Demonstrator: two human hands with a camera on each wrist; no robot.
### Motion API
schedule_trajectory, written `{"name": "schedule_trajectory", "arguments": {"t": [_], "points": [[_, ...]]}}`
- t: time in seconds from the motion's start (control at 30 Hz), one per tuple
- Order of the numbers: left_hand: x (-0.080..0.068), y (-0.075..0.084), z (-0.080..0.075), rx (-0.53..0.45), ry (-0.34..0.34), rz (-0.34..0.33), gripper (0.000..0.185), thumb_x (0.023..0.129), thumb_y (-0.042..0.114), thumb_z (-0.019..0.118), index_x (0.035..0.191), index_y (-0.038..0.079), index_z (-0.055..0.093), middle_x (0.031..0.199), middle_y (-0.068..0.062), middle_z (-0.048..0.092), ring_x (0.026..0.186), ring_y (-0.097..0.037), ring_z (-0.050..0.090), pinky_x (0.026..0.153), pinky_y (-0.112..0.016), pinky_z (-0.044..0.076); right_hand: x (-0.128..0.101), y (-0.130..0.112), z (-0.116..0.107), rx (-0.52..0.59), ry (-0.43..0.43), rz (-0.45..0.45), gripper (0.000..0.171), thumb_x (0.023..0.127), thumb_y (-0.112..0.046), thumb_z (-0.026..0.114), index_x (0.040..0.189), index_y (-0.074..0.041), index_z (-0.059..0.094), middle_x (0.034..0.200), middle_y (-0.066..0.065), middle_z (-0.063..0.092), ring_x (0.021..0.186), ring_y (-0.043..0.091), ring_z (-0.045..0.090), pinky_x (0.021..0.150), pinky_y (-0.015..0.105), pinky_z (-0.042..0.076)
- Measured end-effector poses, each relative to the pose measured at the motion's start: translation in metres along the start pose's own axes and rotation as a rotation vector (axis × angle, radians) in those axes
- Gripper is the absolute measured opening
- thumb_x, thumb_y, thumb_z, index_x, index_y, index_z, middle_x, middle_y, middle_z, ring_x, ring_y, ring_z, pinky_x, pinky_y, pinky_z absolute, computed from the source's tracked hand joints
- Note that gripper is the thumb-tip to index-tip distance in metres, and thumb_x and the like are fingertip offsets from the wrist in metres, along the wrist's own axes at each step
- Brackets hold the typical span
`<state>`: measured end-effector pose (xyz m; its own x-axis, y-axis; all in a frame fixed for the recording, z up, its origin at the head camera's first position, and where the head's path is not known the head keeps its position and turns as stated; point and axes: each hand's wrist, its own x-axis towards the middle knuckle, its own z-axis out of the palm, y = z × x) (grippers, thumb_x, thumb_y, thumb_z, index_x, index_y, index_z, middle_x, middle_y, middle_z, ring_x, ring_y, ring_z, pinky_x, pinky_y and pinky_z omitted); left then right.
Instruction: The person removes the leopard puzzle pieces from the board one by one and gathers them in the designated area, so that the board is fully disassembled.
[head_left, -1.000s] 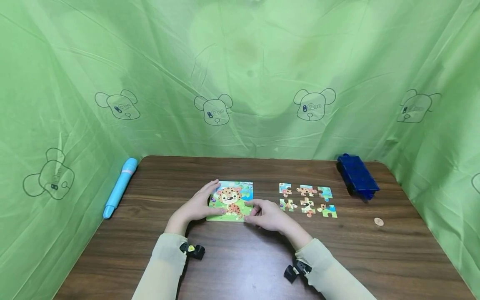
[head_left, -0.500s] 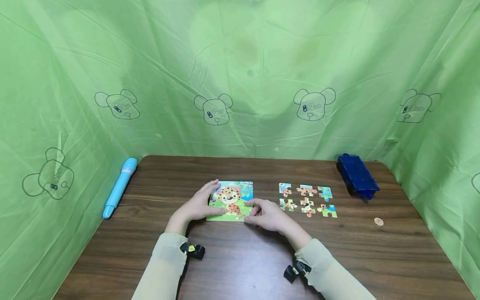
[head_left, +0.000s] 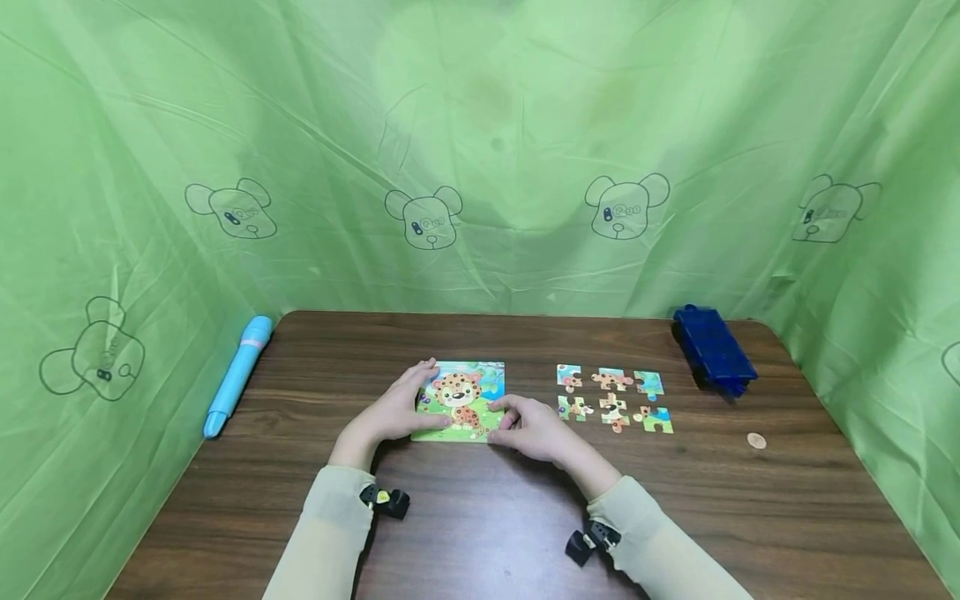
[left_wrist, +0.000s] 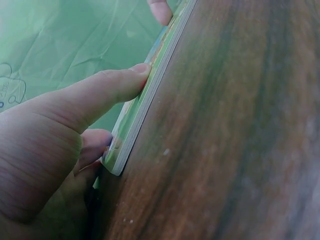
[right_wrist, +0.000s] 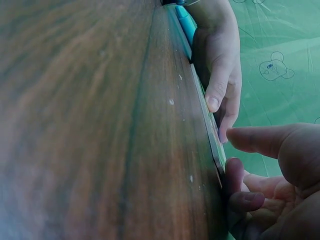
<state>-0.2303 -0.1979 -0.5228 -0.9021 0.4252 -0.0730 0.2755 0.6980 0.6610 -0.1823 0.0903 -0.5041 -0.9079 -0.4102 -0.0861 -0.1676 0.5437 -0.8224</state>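
A dark brown wood-grain desk (head_left: 487, 533) with rounded far corners fills the lower half of the head view. A wrinkled light green fabric curtain (head_left: 480, 142) hangs close behind it and wraps round both sides, printed with outlined cartoon bear heads (head_left: 423, 218) in a row. Even, soft light falls across the cloth, showing its folds and a few faint stains.

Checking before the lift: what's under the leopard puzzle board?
The leopard puzzle board lies flat on the wooden table; both hands grip its near corners. Anything beneath is hidden.
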Motion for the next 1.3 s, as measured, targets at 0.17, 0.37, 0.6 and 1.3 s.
{"name": "schedule_trajectory", "arguments": {"t": [0.17, 0.37, 0.6, 1.3], "points": [[0.0005, 0.0008, 0.0000, 0.006, -0.001, -0.005, 0.105, 0.078, 0.055, 0.083, 0.159, 0.011, 0.032, 0.169, -0.002, 0.017, 0.155, -0.025, 0.010, 0.121, -0.054, 0.020, 0.0010, 0.0003, 0.0016, 0.025, 0.014, 0.018, 0.045, 0.085, -0.020, 0.081, 0.126, -0.007, 0.066, 0.084, -0.002, 0.065, 0.068, 0.012, 0.057, 0.061, 0.028, 0.047], [0.0000, 0.0030, -0.0004, -0.005, -0.001, -0.014, 0.105, 0.078, 0.054, 0.083, 0.159, 0.012, 0.032, 0.168, -0.001, 0.018, 0.155, -0.023, 0.010, 0.121, -0.053, 0.019, 0.0018, -0.0003, 0.0025, 0.051, 0.022, 0.024, 0.043, 0.086, -0.019, 0.081, 0.125, -0.006, 0.067, 0.084, 0.000, 0.065, 0.067, 0.012, 0.056, 0.059, 0.027, 0.046], [0.0005, 0.0015, 0.0007, 0.001, 0.006, -0.008, 0.105, 0.078, 0.054, 0.083, 0.159, 0.011, 0.033, 0.168, -0.001, 0.018, 0.155, -0.024, 0.010, 0.121, -0.054, 0.019, 0.0011, -0.0013, 0.0018, 0.098, 0.035, 0.032, 0.042, 0.084, -0.017, 0.082, 0.122, -0.009, 0.066, 0.090, 0.004, 0.064, 0.067, 0.014, 0.058, 0.059, 0.030, 0.050], [0.0017, -0.0018, 0.0011, 0.008, 0.006, 0.000, 0.105, 0.077, 0.056, 0.083, 0.158, 0.010, 0.033, 0.168, -0.001, 0.019, 0.155, -0.024, 0.010, 0.121, -0.054, 0.018, 0.0032, 0.0011, 0.0030, 0.211, 0.047, 0.026, 0.033, 0.087, -0.009, 0.077, 0.118, -0.013, 0.065, 0.089, 0.006, 0.069, 0.065, 0.016, 0.062, 0.053, 0.030, 0.051]]}}
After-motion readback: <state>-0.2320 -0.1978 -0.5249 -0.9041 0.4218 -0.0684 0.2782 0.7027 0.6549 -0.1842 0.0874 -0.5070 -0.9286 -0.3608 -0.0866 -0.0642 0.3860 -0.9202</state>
